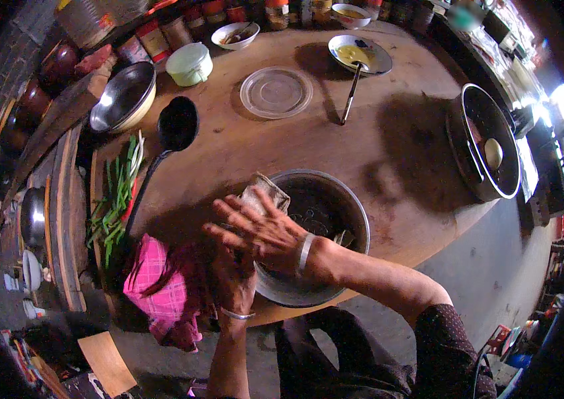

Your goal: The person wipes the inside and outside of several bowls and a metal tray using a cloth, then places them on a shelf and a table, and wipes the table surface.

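My right hand (267, 227), with a silver bangle at its wrist, reaches across a round metal basin (334, 184), fingers spread. Beneath its fingers is a pale, greyish cloth-like item (269, 194) at the basin's left rim; whether the fingers grip it is unclear. Close under the right hand, my left hand (236, 279) is held upward at the basin's left side, its fingers mostly hidden. The basin's dark inside holds something small near its right wall. A pink checked cloth (155, 279) hangs at the table edge, left of my left hand.
Spring onions (120, 194) and a black ladle (177, 124) lie at left, near a bowl (127, 99) and lidded green container (189, 65). Farther back are a clear plastic lid (277, 93) and a bowl of yellow liquid (352, 52) with a spoon. A deep pot (491, 192) stands right.
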The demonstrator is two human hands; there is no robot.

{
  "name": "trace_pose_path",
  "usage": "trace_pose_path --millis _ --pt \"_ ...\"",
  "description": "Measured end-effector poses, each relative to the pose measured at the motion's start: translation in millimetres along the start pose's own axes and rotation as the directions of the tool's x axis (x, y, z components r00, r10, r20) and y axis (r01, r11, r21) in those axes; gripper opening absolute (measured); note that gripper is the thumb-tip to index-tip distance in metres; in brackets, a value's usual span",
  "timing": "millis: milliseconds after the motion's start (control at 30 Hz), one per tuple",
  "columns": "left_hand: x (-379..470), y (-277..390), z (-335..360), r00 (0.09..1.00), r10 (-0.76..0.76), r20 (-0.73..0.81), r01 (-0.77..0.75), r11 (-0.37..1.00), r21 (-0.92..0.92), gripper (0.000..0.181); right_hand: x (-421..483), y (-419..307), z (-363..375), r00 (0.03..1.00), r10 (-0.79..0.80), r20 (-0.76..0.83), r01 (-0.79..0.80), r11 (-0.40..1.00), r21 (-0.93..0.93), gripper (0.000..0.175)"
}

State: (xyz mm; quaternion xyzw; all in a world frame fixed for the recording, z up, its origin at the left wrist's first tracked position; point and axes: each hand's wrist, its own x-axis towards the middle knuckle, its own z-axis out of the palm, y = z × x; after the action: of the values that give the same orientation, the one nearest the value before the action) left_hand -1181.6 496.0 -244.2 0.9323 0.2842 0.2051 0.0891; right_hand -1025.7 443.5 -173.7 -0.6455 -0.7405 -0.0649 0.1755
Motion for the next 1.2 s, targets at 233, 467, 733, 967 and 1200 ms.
trace_pose_path --millis 233,467,733,967,1200 --pt "20 26 -18 0.933 -0.344 0.106 0.317 0.647 -0.694 0.025 3 75 30 0.983 -0.004 0.183 -0.014 0.995 0.100 0.034" --pt "5 24 -11 0.785 -0.616 0.068 0.539 0.625 -0.565 0.016 -93 88 -9 0.644 0.765 0.032 -0.731 0.602 0.322 0.047" --pt "4 65 -5 0.674 -0.738 0.024 0.447 0.381 -0.809 0.015 -134 -13 -36 0.609 0.786 -0.107 -0.784 0.617 0.072 0.055" --pt "19 70 -17 0.810 -0.584 -0.057 0.464 0.695 -0.549 0.022 -93 67 -54 0.649 0.707 -0.279 -0.668 0.706 0.234 0.056" --pt "14 64 -1 0.802 -0.597 -0.038 0.487 0.688 -0.538 0.016 -63 -3 22 0.916 0.389 0.092 -0.400 0.901 0.167 0.038"
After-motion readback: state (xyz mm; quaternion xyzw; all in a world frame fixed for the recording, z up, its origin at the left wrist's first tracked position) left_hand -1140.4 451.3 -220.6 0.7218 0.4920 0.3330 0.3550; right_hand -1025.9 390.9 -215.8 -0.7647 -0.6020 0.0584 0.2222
